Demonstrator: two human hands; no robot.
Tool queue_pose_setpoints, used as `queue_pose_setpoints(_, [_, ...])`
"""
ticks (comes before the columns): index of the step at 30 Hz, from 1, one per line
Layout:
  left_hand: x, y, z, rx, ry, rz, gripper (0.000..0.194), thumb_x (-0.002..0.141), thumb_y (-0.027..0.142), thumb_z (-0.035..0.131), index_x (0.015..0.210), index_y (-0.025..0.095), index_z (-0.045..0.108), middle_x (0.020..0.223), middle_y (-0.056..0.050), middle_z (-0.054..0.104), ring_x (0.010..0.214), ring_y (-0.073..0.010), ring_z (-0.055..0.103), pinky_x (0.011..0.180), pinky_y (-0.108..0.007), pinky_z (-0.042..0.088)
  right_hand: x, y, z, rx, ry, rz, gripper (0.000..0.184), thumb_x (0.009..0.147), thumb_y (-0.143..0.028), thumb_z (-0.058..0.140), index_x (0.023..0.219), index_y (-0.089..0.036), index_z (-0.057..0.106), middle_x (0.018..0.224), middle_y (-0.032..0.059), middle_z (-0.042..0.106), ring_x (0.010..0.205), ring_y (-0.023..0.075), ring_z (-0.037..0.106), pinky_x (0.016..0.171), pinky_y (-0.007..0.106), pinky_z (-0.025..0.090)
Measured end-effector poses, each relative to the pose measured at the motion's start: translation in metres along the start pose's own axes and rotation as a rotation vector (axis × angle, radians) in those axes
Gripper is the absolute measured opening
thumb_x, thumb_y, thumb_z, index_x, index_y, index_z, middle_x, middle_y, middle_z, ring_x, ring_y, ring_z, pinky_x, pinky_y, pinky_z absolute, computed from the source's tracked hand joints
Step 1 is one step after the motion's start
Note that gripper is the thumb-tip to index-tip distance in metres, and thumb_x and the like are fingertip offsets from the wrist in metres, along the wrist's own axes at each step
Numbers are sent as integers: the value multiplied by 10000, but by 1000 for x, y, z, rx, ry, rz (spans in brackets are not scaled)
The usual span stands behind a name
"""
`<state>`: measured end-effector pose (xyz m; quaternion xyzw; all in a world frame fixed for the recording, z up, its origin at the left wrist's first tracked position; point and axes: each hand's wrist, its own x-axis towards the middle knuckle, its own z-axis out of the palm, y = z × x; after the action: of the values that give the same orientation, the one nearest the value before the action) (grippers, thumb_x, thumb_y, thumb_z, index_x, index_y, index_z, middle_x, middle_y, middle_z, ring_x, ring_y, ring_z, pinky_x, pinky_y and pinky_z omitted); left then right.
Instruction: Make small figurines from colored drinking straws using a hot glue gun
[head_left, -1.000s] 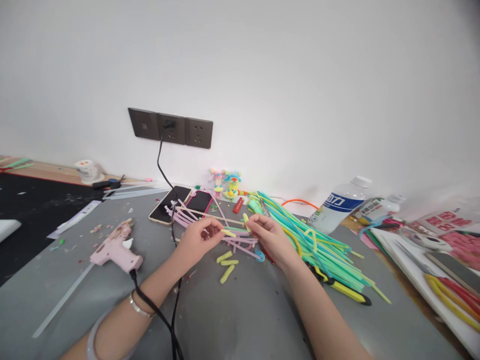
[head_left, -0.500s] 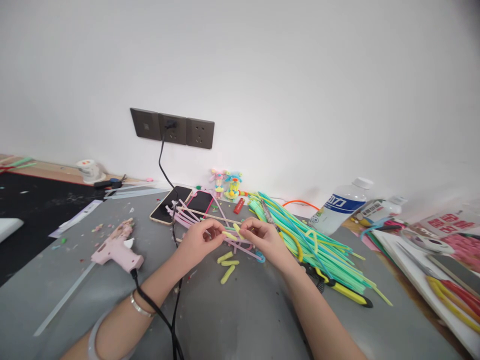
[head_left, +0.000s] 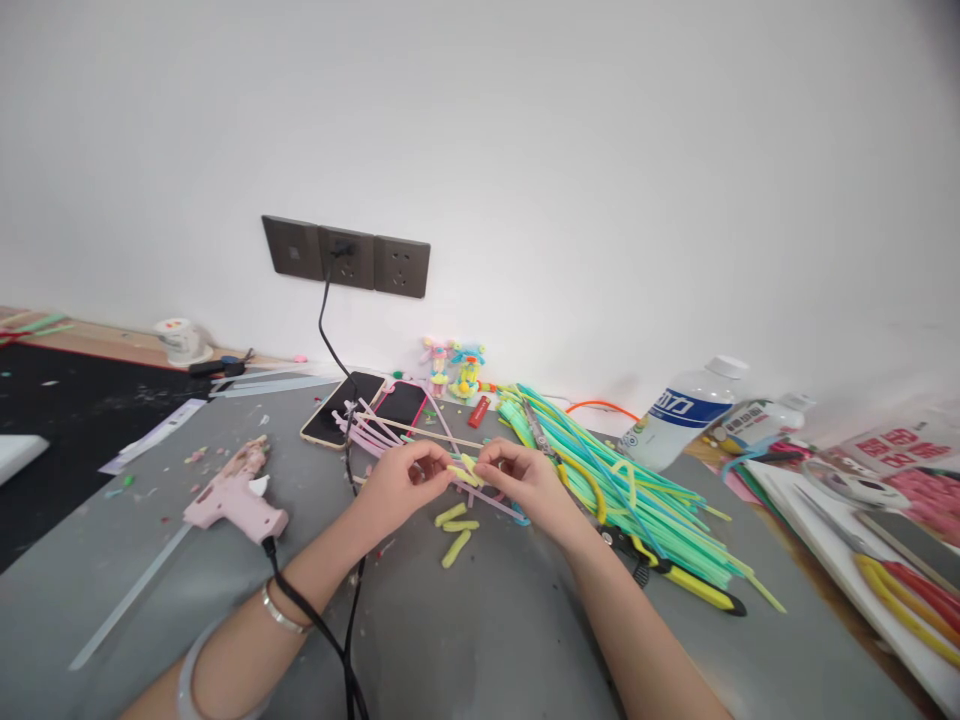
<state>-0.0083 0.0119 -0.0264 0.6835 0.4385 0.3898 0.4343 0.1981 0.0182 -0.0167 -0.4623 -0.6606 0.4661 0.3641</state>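
Note:
My left hand (head_left: 403, 488) pinches a short yellow pipe cleaner piece (head_left: 459, 473) between thumb and fingers. Facing it, my right hand (head_left: 531, 488) has its fingertips closed on a second yellow piece (head_left: 469, 464). The two pieces meet or cross in the small gap between my hands; which is uppermost I cannot tell. Several folded yellow pipe cleaner pieces (head_left: 454, 549) lie on the grey mat (head_left: 480, 630) just below. Behind my fingers are long lilac pipe cleaners (head_left: 491, 505), partly hidden.
Left of my forearm lies a pink hot glue gun (head_left: 236, 505) with its black cord. Green and yellow pipe cleaners (head_left: 630, 490) are heaped at right, with yellow-handled pliers (head_left: 701, 588) beside them. Phones (head_left: 345, 405), two small figures (head_left: 466, 370) and a bottle (head_left: 679, 415) stand or lie farther back.
The two yellow pieces have come closer together and now touch or overlap. My right hand has shifted slightly left. Everything on the table stays where it was.

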Motion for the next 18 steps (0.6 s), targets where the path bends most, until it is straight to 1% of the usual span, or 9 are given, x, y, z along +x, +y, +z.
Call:
queue_pose_setpoints(11, [0,-2,0,2,-23,8,174,829,318,610,823,153,666,748,-24,647,668,-146,552,599,-242,411,0,0,2,-24,-9,-30,290,821,-464,668,726,-193,626,759,16,561,633,145,447,558,270,364])
queue_pose_setpoints(18, [0,-1,1,-15,-14,1,177,828,323,607,816,157,666,755,-34,662,683,-160,574,620,-258,441,0,-1,2,-46,-22,-57,280,835,-450,652,723,-195,628,754,18,575,653,153,457,598,283,360])
